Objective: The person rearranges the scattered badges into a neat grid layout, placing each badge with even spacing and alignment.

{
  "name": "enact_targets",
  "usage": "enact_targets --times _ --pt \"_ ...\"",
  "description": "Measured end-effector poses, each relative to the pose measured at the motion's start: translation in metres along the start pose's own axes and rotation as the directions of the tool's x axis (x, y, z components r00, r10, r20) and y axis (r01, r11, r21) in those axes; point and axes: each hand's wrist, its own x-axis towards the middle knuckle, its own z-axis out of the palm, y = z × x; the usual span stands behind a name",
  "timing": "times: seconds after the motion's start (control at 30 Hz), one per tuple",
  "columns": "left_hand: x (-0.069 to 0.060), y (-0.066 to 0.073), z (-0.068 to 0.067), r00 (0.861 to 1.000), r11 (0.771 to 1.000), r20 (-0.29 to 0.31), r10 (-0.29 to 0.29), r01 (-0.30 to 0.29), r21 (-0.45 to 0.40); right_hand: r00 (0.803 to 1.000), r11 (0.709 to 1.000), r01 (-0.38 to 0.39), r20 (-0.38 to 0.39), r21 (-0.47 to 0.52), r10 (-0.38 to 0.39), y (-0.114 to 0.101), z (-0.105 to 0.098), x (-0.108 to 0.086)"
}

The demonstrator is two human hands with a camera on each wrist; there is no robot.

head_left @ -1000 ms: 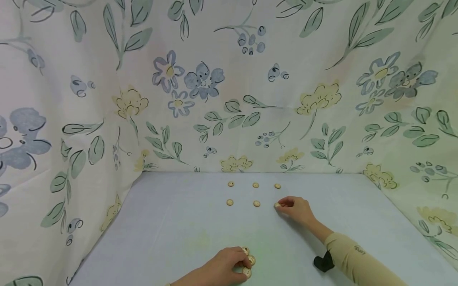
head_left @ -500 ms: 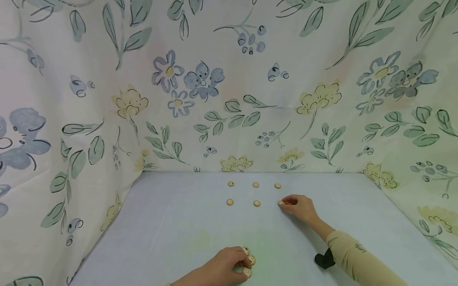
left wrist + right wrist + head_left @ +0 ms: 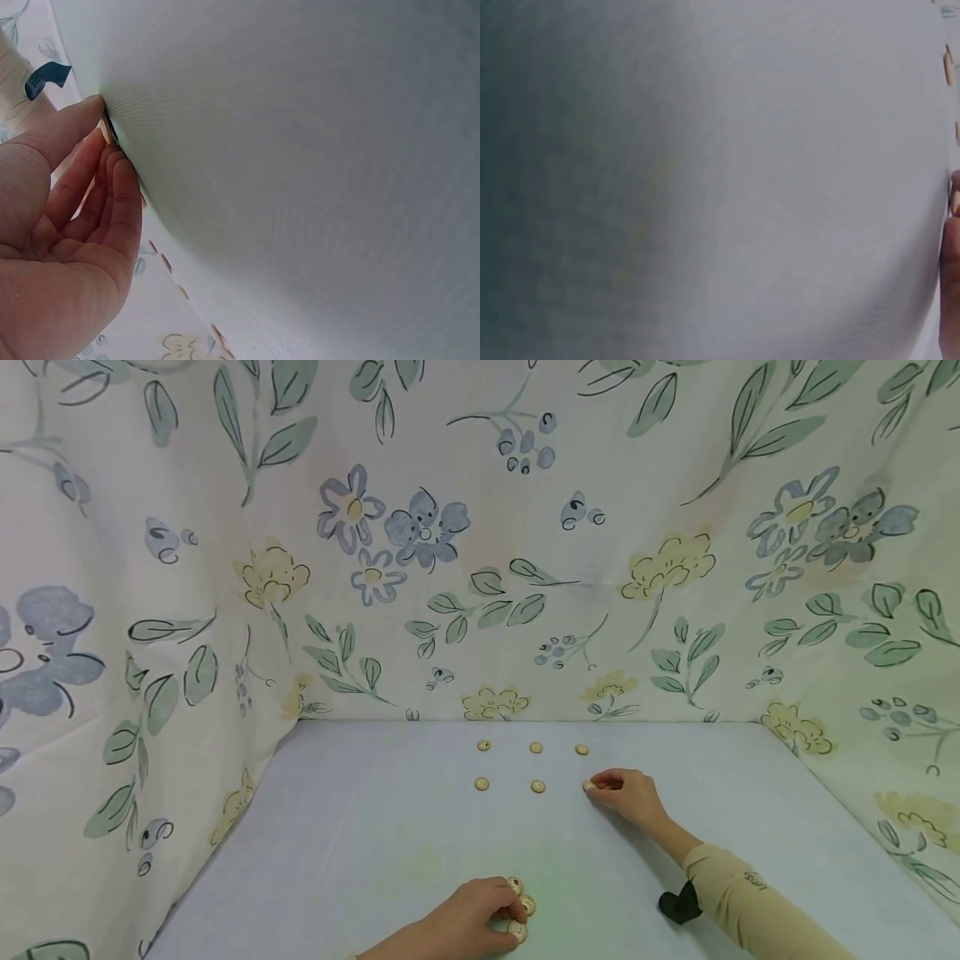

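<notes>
Small round pale wooden buttons lie on the white tabletop. My right hand [image 3: 628,795] pinches one button [image 3: 588,786] between thumb and fingertips, at the right end of the nearer row. In the right wrist view only a thumb and fingertip show at the right edge, with that button [image 3: 955,201] between them. Near the front, my left hand [image 3: 472,914] holds a button [image 3: 517,931] between thumb and fingers. Two more buttons, a middle one [image 3: 528,906] and a farther one [image 3: 514,886], sit against its fingertips. In the left wrist view the hand [image 3: 82,180] mostly hides them.
The far row has a left button [image 3: 483,745], a middle one [image 3: 536,747] and a right one [image 3: 582,749]. Nearer lie another left button [image 3: 482,784] and middle button [image 3: 537,787]. A black strap [image 3: 679,903] hangs below the right sleeve. Floral cloth [image 3: 487,610] surrounds the tabletop [image 3: 360,827].
My right hand has shifted its button slightly right and away from me, and has stayed there over the last half second. My left hand has not visibly moved.
</notes>
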Motion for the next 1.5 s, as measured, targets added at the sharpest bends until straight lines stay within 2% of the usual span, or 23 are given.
enact_targets --times 0.23,0.47,1.13,1.5 --pt "-0.0007 0.0001 -0.0004 1.000 1.000 -0.010 0.016 -0.016 0.008 1.000 1.000 0.014 0.009 -0.002 -0.014 -0.0016 -0.0006 0.0001" --pt "-0.0005 0.0013 -0.0010 1.000 1.000 -0.008 0.002 -0.002 -0.006 1.000 1.000 0.015 0.016 -0.002 -0.015 -0.0017 -0.0006 0.0001" --pt "-0.0010 0.0018 -0.0007 1.000 1.000 -0.003 -0.002 0.002 -0.021 0.998 0.998 -0.050 0.025 0.024 0.049 -0.0022 -0.0011 -0.0045" --pt "0.0003 0.0004 -0.0003 1.000 1.000 -0.007 0.001 -0.001 0.005 0.998 0.997 -0.066 0.016 0.050 0.066 -0.0034 -0.0016 -0.0094"
